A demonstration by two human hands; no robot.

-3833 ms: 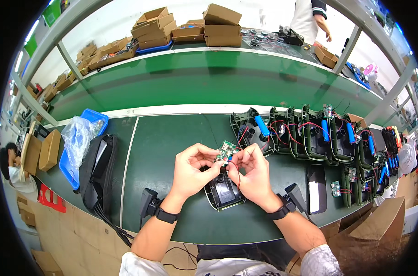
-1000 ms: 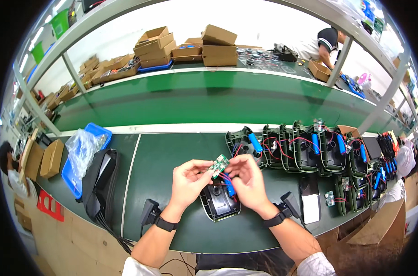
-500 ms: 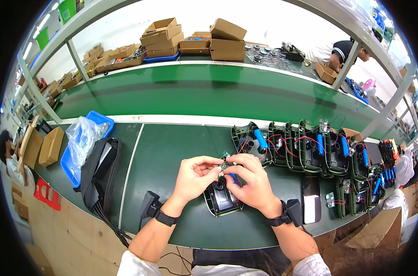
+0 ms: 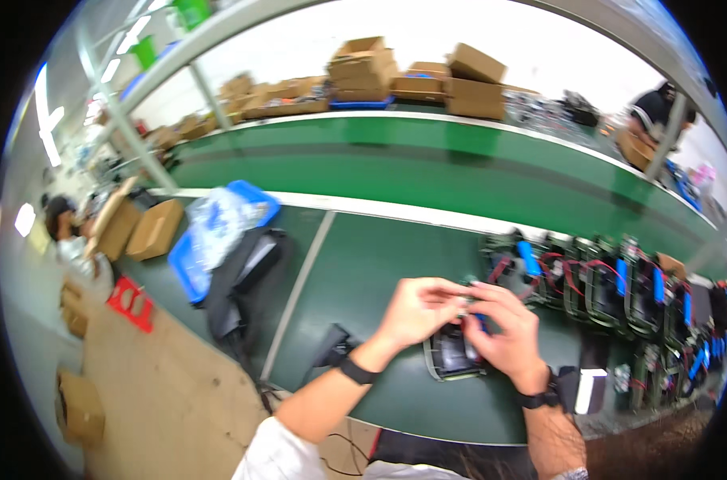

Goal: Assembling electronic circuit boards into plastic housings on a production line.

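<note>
A small green circuit board is pinched between the fingertips of both hands, mostly hidden and smeared by motion. My left hand grips it from the left, thumb and forefinger pressed together. From the other side my right hand closes on it, its fingers bent over the top. Below them a dark housing half lies open side up on the green table, partly covered by my right hand. A bit of blue shows by the right fingers. Each wrist wears a black strap.
Similar housings with blue cells and red wires crowd the right. A blue tray with a clear plastic bag and a black bag lie left. Beyond runs a green belt. People work at far left and far right.
The view has swung to the left, so the whole scene sits further right and looks blurred. Both hands keep their pinch on the circuit board above the housing.
</note>
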